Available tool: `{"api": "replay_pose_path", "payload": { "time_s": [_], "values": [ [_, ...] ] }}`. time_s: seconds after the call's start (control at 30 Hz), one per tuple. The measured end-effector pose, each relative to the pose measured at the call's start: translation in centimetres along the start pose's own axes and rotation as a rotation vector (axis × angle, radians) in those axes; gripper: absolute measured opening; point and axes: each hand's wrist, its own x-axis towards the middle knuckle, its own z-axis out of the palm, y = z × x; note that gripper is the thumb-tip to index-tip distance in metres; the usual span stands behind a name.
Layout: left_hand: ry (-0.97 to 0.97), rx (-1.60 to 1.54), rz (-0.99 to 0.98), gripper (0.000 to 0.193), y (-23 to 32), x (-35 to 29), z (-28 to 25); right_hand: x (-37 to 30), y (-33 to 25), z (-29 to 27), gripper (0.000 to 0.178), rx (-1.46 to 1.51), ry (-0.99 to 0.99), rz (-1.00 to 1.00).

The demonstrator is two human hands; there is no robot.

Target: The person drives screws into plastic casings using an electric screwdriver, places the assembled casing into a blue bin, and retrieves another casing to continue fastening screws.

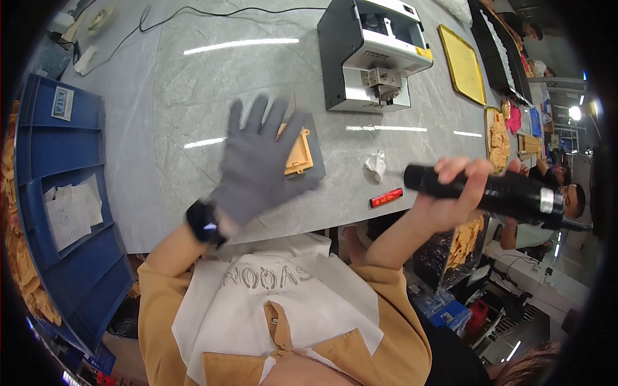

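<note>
Left fingers (255, 119), gloved grey, spread wide and blurred over the orange frame (299, 154) on its dark pad (316, 138), mid-table; I can't tell if they touch it. Right fingers (475, 185), bare, wrap a black handheld tool (508, 194), well right of the frame. My reading: handling stage; using the tool there would call for steadying the frame left-handed. Blue crate (84, 145) left, papers (71, 215) against its side, tan pieces (24, 273) within. Far right, yellow tray (458, 64); nearer, tan parts (497, 140) piled.

Head-worn fisheye, facing down, near left hand (257, 161), right hand (449, 207), tabletop (212, 80) beyond
</note>
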Motion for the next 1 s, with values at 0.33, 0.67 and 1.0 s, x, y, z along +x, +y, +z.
{"api": "replay_pose_path", "payload": {
  "time_s": [0.33, 0.67, 1.0],
  "values": [
    [0.256, -0.33, -0.093, 0.094, -4.7, -3.3, 3.3, 6.1, 9.0, 4.2, 0.068, -0.235, -0.004, -0.202],
    [0.056, -0.399, -0.067, 0.102, -5.6, -2.2, 4.0, 2.2, 7.3, 3.0, 0.062, -0.246, -0.056, -0.039],
    [0.148, -0.306, 0.003, 0.09, -5.2, -1.8, 5.7, -4.9, 2.5, 7.2, 0.07, -0.134, -0.189, 0.067]
  ]
}}
